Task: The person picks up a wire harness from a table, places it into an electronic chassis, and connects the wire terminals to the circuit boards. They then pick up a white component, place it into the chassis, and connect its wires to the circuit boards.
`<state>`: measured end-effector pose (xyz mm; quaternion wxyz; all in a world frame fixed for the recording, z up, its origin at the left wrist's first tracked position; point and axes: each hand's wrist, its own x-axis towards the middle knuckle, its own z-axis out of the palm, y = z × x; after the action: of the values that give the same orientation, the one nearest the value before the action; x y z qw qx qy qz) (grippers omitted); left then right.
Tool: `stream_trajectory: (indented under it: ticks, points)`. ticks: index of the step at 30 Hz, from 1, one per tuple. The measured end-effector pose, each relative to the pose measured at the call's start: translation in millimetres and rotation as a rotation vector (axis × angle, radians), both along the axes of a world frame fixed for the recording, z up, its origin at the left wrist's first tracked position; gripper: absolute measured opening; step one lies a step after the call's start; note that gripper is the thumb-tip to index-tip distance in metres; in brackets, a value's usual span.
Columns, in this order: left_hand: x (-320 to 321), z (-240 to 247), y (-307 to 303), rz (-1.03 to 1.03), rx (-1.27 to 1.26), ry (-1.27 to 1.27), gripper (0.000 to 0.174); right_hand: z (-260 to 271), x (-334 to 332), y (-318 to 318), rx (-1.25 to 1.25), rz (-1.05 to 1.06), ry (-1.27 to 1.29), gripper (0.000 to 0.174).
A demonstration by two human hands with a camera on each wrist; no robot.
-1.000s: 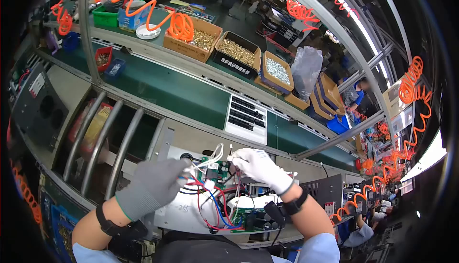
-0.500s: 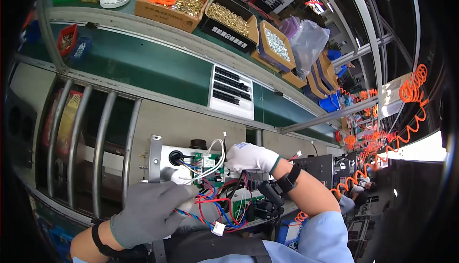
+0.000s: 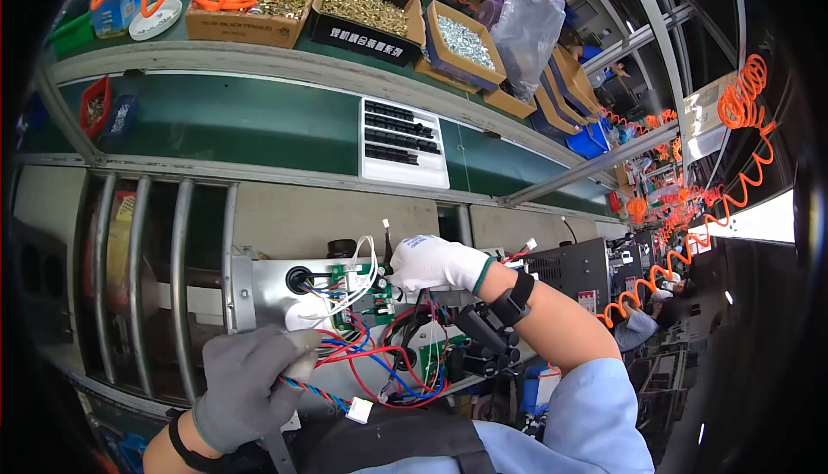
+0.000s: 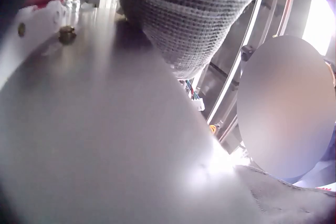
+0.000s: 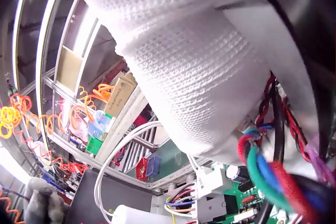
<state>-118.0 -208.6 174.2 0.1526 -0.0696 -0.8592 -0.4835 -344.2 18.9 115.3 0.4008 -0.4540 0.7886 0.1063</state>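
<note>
My grey-gloved left hand grips a bundle of red and blue wires; a white connector hangs from its twisted end. My white-gloved right hand is over a green circuit board in a metal chassis, fingertips down; what they hold is hidden. White cables loop beside it, and a white cylinder lies between the hands. The right wrist view shows the white glove above twisted wires. The left wrist view shows the grey glove beyond a blurred metal surface.
Behind the chassis run a green bench and a white tray of black parts. Cartons of small metal parts stand on the shelf. Metal bars lie left, a dark panel right. Orange coiled hoses hang at right.
The head view has shifted. My left hand has moved down and left with the wires, showing the twisted end and connector. My right hand has come lower over the board, its fingers less visible.
</note>
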Motion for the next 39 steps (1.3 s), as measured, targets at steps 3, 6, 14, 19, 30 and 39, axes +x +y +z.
stream_trajectory:
  ticks: [3, 6, 14, 19, 30, 39]
  points:
    - [0, -2, 3, 0.021, 0.004, 0.031, 0.018, 0, 4, 0, -0.011, 0.017, 0.025, 0.022]
    - [0, 0, 4, 0.024, -0.025, 0.031, 0.02, 9, 7, -10, 0.002, -0.058, 0.057, 0.023]
    - [2, -1, 11, 0.082, -0.095, 0.031, 0.018, 20, 10, -20, 0.023, -0.182, 0.093, 0.025]
    - [7, -5, 12, 0.079, -0.204, 0.073, 0.019, 30, 25, -14, -0.083, -0.167, 0.374, 0.035]
    - [21, 62, 77, 0.005, -0.747, 0.034, 0.029, 146, 176, 59, -0.73, -0.852, -0.728, 0.047]
    - [19, 68, 177, -0.451, -0.843, 0.029, 0.011, 99, 188, 194, -0.938, -0.318, 0.225, 0.02]
